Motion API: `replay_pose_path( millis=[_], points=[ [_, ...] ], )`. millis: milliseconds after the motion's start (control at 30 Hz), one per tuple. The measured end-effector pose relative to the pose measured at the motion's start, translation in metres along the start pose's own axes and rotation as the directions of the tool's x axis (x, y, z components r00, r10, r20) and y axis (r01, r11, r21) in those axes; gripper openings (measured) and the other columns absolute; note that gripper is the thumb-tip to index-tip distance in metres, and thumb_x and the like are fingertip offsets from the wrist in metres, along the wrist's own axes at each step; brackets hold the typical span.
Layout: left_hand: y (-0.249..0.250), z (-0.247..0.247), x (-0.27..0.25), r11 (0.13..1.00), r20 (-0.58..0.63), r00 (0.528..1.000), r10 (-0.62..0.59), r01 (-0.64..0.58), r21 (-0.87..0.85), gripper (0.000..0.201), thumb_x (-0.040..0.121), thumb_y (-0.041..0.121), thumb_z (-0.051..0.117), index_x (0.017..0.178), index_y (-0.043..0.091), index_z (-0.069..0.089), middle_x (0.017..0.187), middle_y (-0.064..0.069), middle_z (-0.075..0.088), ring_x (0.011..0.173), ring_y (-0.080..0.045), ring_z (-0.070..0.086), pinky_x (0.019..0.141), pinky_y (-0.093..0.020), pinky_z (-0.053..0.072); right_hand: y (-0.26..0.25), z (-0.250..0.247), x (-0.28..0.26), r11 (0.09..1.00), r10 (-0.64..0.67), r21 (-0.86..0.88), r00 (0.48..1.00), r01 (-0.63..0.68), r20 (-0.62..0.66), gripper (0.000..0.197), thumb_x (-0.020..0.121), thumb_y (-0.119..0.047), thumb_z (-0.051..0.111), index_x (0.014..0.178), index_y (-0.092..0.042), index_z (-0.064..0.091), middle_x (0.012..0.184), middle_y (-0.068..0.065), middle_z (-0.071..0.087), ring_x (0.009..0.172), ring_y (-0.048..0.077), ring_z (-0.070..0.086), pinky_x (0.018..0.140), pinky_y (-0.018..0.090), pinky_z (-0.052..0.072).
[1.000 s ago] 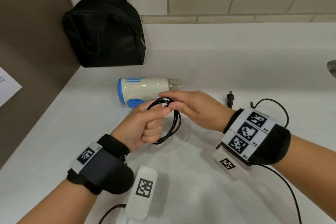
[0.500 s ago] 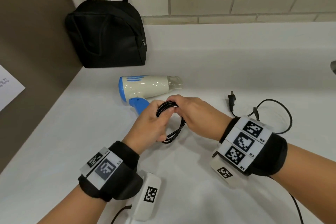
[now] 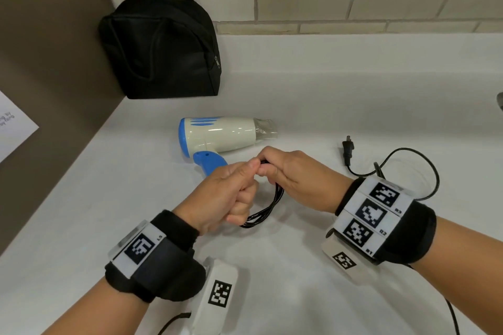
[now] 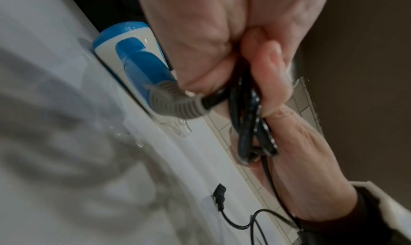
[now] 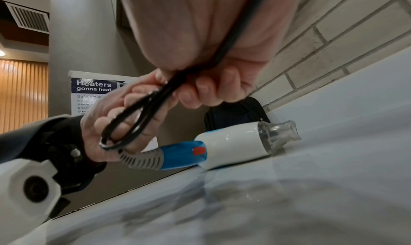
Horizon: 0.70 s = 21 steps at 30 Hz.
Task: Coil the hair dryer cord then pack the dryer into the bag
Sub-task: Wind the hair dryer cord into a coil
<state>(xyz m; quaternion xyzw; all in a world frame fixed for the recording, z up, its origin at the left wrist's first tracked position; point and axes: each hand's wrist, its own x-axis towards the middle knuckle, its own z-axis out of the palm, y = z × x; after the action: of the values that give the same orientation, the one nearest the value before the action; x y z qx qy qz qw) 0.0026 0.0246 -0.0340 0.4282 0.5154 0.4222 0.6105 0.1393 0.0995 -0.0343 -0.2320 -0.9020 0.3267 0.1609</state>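
- Several loops of the black cord (image 3: 268,205) are already gathered into a small bundle, held just above the white bench (image 3: 313,95) in front of the hair dryer (image 3: 220,134).
- The left hand (image 3: 223,196) has its fingers (image 5: 124,108) curled through and around the loops, gripping the bundle. The right hand (image 3: 294,174) pinches the cord at the top of the bundle, its fingers (image 5: 206,88) closed on the strands.
- Coiling looks partly done, not finished: a slack length of cord curves loose on the bench to the right, ending at the plug (image 3: 348,148), which lies flat and well apart from both hands.
- The dryer lies on its side on the bench, nozzle to the right, blue handle toward the hands; the grey strain relief (image 5: 142,158) at the handle's end sits right beside the left hand.
- The black bag (image 3: 160,49) stands at the back left against the wall. I cannot tell if its zip is open. Packing is not yet begun.
- Left, by my reckoning: wind in the loose tail and plug, then put the dryer in the bag.
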Motion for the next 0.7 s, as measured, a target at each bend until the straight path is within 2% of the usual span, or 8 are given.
replay_pose_path(
  millis=[133, 233, 300, 400, 467, 533, 600, 700],
  points=[
    [0.005, -0.002, -0.002, 1.0, 0.039, 0.999, 0.011, -0.012, 0.004, 0.043, 0.072, 0.048, 0.04, 0.037, 0.026, 0.029, 0.036, 0.011, 0.021, 0.03, -0.004, 0.013, 0.037, -0.012, 0.013, 0.0, 0.002, 0.001, 0.994, -0.054, 0.093, 0.996, 0.06, -0.07, 0.036, 0.092, -0.045, 0.023, 0.079, -0.016, 0.041, 0.058, -0.013, 0.042, 0.055, 0.004, 0.046, 0.054, 0.014, 0.036],
    [0.002, -0.005, -0.002, 0.999, 0.06, 0.998, -0.029, 0.031, -0.032, 0.043, 0.073, 0.047, 0.04, 0.037, 0.026, 0.027, 0.034, 0.012, 0.022, 0.027, -0.002, 0.014, 0.034, -0.01, 0.013, 0.0, 0.005, 0.0, 0.988, -0.105, 0.107, 0.992, 0.112, -0.063, 0.046, 0.083, -0.057, 0.019, 0.074, -0.015, 0.038, 0.054, -0.012, 0.038, 0.05, 0.001, 0.045, 0.05, 0.01, 0.034],
    [0.001, -0.005, -0.002, 0.997, 0.061, 0.997, -0.057, 0.06, -0.057, 0.043, 0.072, 0.047, 0.04, 0.036, 0.026, 0.028, 0.033, 0.012, 0.023, 0.026, -0.002, 0.014, 0.034, -0.009, 0.013, 0.001, 0.006, 0.001, 0.987, -0.113, 0.106, 0.992, 0.119, -0.063, 0.048, 0.08, -0.058, 0.018, 0.073, -0.015, 0.038, 0.053, -0.013, 0.036, 0.049, -0.001, 0.044, 0.049, 0.01, 0.034],
    [0.0, -0.007, -0.001, 0.992, 0.059, 0.995, -0.083, 0.088, -0.088, 0.044, 0.072, 0.047, 0.04, 0.034, 0.026, 0.029, 0.031, 0.013, 0.023, 0.025, 0.0, 0.014, 0.034, -0.009, 0.012, 0.002, 0.004, 0.0, 0.987, -0.058, 0.15, 0.998, 0.061, -0.021, 0.034, 0.093, -0.041, 0.024, 0.073, -0.018, 0.037, 0.056, -0.01, 0.039, 0.05, -0.001, 0.044, 0.051, 0.01, 0.034],
    [-0.002, -0.008, -0.001, 0.987, 0.06, 0.992, -0.107, 0.113, -0.116, 0.05, 0.076, 0.049, 0.042, 0.034, 0.025, 0.03, 0.031, 0.013, 0.024, 0.024, 0.0, 0.015, 0.033, -0.009, 0.012, 0.002, 0.001, -0.003, 0.982, -0.041, 0.184, 0.999, 0.035, 0.028, 0.021, 0.09, -0.031, 0.031, 0.071, -0.028, 0.037, 0.061, -0.011, 0.044, 0.054, -0.003, 0.047, 0.055, 0.008, 0.035],
    [-0.004, -0.01, 0.0, 0.98, 0.067, 0.989, -0.132, 0.141, -0.142, 0.055, 0.081, 0.051, 0.044, 0.034, 0.025, 0.031, 0.031, 0.013, 0.024, 0.024, 0.001, 0.016, 0.032, -0.007, 0.013, 0.0, 0.0, -0.004, 0.986, -0.041, 0.165, 0.999, 0.036, 0.025, 0.024, 0.09, -0.03, 0.031, 0.067, -0.031, 0.036, 0.058, -0.011, 0.043, 0.053, -0.002, 0.046, 0.055, 0.008, 0.034],
    [-0.004, -0.01, 0.0, 0.975, 0.081, 0.987, -0.137, 0.149, -0.166, 0.046, 0.074, 0.046, 0.039, 0.035, 0.025, 0.032, 0.031, 0.013, 0.025, 0.023, 0.001, 0.016, 0.032, -0.006, 0.014, -0.001, 0.001, -0.003, 0.992, -0.058, 0.113, 0.998, 0.059, -0.01, 0.027, 0.089, -0.03, 0.029, 0.063, -0.029, 0.034, 0.054, -0.011, 0.039, 0.05, 0.0, 0.044, 0.054, 0.01, 0.034],
    [-0.003, -0.011, 0.0, 0.966, 0.082, 0.988, -0.131, 0.146, -0.216, 0.045, 0.073, 0.048, 0.042, 0.035, 0.025, 0.033, 0.03, 0.013, 0.025, 0.023, 0.001, 0.017, 0.033, -0.005, 0.015, -0.003, 0.004, 0.001, 0.991, -0.066, 0.115, 0.997, 0.071, -0.045, 0.033, 0.092, -0.027, 0.031, 0.059, -0.031, 0.033, 0.051, -0.012, 0.039, 0.049, 0.0, 0.045, 0.054, 0.01, 0.035]
  ],
)
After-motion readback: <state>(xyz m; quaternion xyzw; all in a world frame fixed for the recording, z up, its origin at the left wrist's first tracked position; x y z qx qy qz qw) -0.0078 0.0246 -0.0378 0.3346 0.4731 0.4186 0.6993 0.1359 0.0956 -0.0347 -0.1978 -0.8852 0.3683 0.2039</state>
